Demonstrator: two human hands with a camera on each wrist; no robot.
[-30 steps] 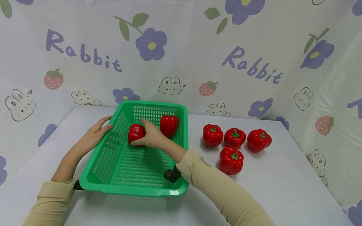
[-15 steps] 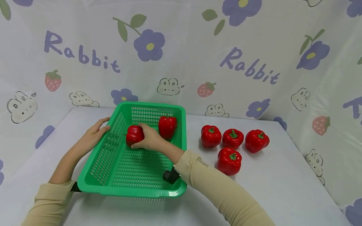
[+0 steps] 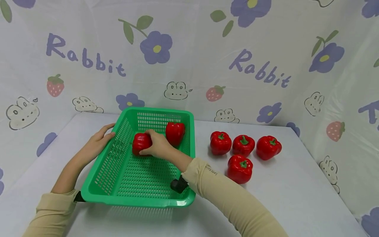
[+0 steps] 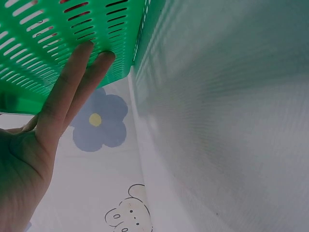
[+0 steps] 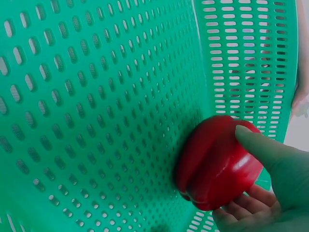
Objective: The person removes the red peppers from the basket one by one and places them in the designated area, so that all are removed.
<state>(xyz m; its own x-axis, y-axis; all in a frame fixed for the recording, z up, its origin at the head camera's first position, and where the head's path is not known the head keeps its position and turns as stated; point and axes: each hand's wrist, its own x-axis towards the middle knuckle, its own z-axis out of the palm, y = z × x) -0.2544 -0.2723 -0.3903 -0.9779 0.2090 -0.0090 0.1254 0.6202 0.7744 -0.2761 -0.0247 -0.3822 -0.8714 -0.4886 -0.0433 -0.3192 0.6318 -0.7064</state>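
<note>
In the head view, my right hand reaches into the green plastic basket and grips a red bell pepper. The right wrist view has the thumb on one side of this bell pepper and the other fingers beneath it. It lies at or just over the perforated floor; a gap cannot be told. A second red bell pepper sits in the basket's far right corner. My left hand touches the basket's left side. Two straight fingers lie along the outer wall in the left wrist view.
Several red bell peppers stand on the white table to the right of the basket. One of them, a nearer bell pepper, stands in front of the others. A patterned cloth hangs behind the table.
My right hand's fingers have drawn in round the bell pepper in the basket, and this pepper has turned slightly. The view has shifted a little. The left hand stays at the basket's side.
</note>
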